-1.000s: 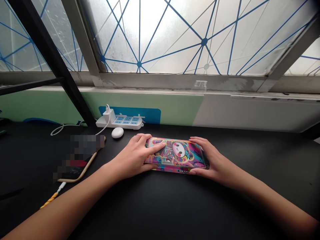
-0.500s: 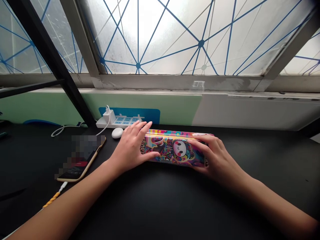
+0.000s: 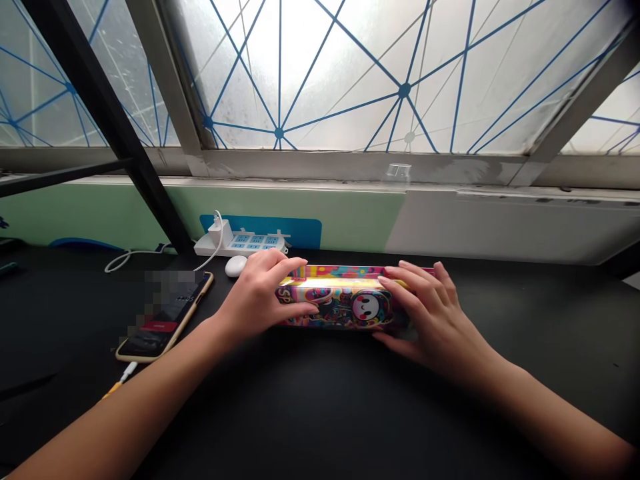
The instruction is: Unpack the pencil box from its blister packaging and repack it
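Observation:
A shiny, many-coloured pencil case (image 3: 345, 308) with a round white cartoon face printed on it lies crosswise on the black desk. My left hand (image 3: 257, 287) is closed around its left end, the thumb along the printed front and the fingers over the top. At the right end my right hand (image 3: 427, 310) grips it, with fingers across the top and the thumb low at the front edge. A pinkish strip shows along the case's back edge. Both ends of the case are partly hidden by my hands.
Left of my left forearm lies a phone (image 3: 165, 327) with a cable plugged in. A white earbud-like case (image 3: 235, 267) sits by my left wrist. Behind it are a white power strip (image 3: 255, 245) and charger. A black post (image 3: 150, 193) rises at the back left.
The pencil case's printed front has tipped more upright, and its bright top band looks wider. My left fingers have curled down onto its end; my right fingers have shifted slightly.

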`<control>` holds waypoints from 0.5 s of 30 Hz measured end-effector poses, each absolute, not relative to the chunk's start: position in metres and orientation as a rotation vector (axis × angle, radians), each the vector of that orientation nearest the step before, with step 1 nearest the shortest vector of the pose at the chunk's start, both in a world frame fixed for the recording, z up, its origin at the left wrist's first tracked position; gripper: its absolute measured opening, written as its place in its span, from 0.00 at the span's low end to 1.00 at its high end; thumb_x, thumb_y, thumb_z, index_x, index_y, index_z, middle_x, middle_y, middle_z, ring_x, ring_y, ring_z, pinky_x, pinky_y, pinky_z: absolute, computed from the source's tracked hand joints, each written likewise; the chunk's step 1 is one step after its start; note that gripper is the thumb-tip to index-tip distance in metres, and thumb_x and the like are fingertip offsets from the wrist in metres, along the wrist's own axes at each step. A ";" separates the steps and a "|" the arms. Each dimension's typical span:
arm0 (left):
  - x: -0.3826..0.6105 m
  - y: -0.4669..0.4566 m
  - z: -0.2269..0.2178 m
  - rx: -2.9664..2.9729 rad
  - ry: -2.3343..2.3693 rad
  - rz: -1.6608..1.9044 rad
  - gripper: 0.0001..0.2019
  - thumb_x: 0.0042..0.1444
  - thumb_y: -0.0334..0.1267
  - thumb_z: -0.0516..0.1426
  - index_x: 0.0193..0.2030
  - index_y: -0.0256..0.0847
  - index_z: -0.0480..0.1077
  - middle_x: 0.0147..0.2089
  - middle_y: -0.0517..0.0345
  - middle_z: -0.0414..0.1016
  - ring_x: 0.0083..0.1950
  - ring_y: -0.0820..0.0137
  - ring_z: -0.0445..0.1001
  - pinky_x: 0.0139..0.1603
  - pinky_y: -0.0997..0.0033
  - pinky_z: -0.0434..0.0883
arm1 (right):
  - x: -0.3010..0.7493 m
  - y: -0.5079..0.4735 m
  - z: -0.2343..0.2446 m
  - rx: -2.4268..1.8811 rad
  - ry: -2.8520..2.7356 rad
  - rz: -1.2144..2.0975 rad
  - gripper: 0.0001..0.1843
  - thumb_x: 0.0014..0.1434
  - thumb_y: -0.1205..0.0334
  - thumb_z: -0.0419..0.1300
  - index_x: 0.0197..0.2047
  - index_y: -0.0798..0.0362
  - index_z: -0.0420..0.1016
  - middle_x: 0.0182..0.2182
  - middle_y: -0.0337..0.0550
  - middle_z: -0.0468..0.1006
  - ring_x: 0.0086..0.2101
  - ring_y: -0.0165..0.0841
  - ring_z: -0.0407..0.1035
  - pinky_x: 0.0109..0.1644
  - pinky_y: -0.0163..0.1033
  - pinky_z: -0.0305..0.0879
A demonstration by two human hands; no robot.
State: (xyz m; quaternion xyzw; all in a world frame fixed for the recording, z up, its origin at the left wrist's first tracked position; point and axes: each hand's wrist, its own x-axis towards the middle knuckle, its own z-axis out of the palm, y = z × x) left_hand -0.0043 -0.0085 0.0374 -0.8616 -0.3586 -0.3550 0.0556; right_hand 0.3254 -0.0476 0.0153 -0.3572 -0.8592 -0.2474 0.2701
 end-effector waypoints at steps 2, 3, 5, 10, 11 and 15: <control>-0.004 -0.010 0.037 -2.579 -0.958 -1.030 0.26 0.56 0.52 0.69 0.56 0.40 0.73 0.45 0.50 0.77 0.48 0.58 0.76 0.62 0.47 0.67 | 0.325 -0.048 0.018 -1.005 -2.266 -0.649 0.40 0.63 0.56 0.67 0.72 0.57 0.56 0.63 0.65 0.70 0.65 0.58 0.63 0.72 0.72 0.44; -0.003 -0.010 0.036 -2.564 -0.901 -0.997 0.23 0.58 0.51 0.68 0.55 0.40 0.74 0.44 0.51 0.78 0.46 0.59 0.77 0.65 0.45 0.65 | 0.326 -0.047 0.018 -1.016 -2.237 -0.635 0.39 0.64 0.58 0.66 0.72 0.57 0.56 0.61 0.65 0.73 0.62 0.56 0.68 0.72 0.71 0.44; -0.002 -0.012 0.036 -2.539 -0.824 -0.927 0.18 0.62 0.50 0.65 0.52 0.41 0.74 0.42 0.53 0.78 0.43 0.62 0.78 0.66 0.44 0.63 | 0.331 -0.045 0.019 -0.998 -2.209 -0.604 0.34 0.65 0.62 0.66 0.70 0.55 0.59 0.53 0.58 0.79 0.50 0.47 0.77 0.72 0.69 0.48; 0.002 -0.015 0.036 -2.557 -0.781 -0.818 0.13 0.66 0.47 0.61 0.47 0.39 0.74 0.43 0.52 0.79 0.42 0.63 0.78 0.62 0.49 0.66 | 0.339 -0.042 0.019 -0.891 -2.250 -0.615 0.21 0.64 0.64 0.67 0.59 0.53 0.71 0.43 0.50 0.82 0.41 0.42 0.78 0.58 0.54 0.72; 0.003 -0.015 0.036 -2.571 -0.777 -0.811 0.14 0.66 0.48 0.61 0.46 0.38 0.74 0.43 0.52 0.79 0.42 0.63 0.78 0.59 0.52 0.68 | 0.339 -0.043 0.019 -0.895 -2.258 -0.628 0.19 0.64 0.63 0.66 0.57 0.54 0.71 0.43 0.51 0.82 0.40 0.43 0.78 0.53 0.51 0.75; 0.003 -0.015 0.036 -2.610 -0.743 -0.781 0.12 0.69 0.46 0.58 0.43 0.39 0.74 0.43 0.53 0.80 0.40 0.64 0.77 0.47 0.61 0.71 | 0.335 -0.048 0.017 -0.922 -2.323 -0.681 0.14 0.67 0.62 0.63 0.54 0.56 0.73 0.44 0.54 0.84 0.38 0.44 0.80 0.42 0.46 0.76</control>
